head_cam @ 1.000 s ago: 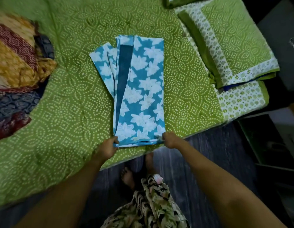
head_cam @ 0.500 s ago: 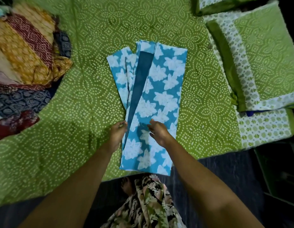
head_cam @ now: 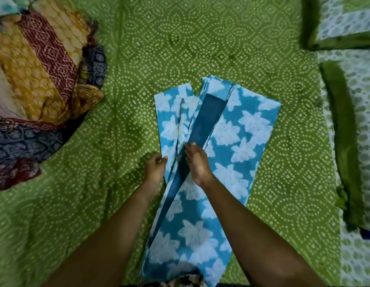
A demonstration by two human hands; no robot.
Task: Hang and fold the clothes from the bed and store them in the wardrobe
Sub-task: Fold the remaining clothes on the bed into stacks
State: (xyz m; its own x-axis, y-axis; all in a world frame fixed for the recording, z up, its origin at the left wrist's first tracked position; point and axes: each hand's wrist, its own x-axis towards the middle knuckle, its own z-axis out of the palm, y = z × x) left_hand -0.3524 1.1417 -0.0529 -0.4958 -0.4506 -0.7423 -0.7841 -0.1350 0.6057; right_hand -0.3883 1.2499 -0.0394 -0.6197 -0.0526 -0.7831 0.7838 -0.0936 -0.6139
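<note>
In the upper left of the frame, one heap of yellow, maroon and navy patterned cloth [head_cam: 35, 90] lies on the green white-dotted bed [head_cam: 200, 38]. At centre, the left hand [head_cam: 155, 168] touches the left edge of one long turquoise white-flowered garment [head_cam: 242, 141] spread flat on the bed; I cannot tell its grip. The right hand [head_cam: 197, 162], grip apart, presses straight fingers on one dark blue strip [head_cam: 209, 112]. There are two green-and-white pillows at the right: upper pillow [head_cam: 341, 23], lower pillow [head_cam: 356, 141].

Dim, flat room light; soft shadows beside the arms on the bed [head_cam: 200, 38]. Corners darken, edges bend, and everything looks slightly motion-blurred.
</note>
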